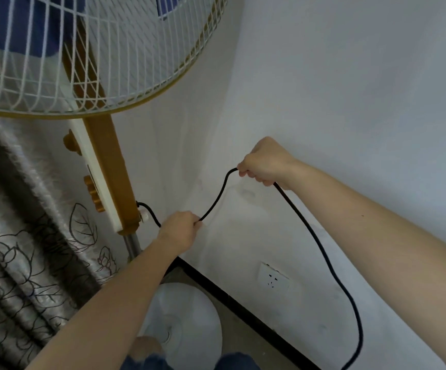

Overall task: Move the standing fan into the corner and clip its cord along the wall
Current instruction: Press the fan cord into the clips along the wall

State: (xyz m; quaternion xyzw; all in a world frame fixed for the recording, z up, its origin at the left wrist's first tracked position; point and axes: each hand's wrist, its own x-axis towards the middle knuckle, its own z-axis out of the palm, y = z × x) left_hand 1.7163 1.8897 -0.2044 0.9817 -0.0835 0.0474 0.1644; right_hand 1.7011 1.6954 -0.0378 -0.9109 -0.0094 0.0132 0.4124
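Gripping cord (216, 201) — both hands; plug end cut off.

A grey curtain (16, 249) printed with black outlines of flowers and leaves hangs in folds on the left. A white socket (273, 279) sits just above the black baseboard (243, 308), which runs along the dull grey floor (245, 340). Blue denim trouser legs (239, 362) show at the bottom edge.

Flat, soft, slightly dim light, no glare. Faint cord (216, 201) shadow on wall (349, 89) between left hand (180, 231) and right hand (265, 162). Curtain (16, 236) left of them blurred; wide-angle bending at edges
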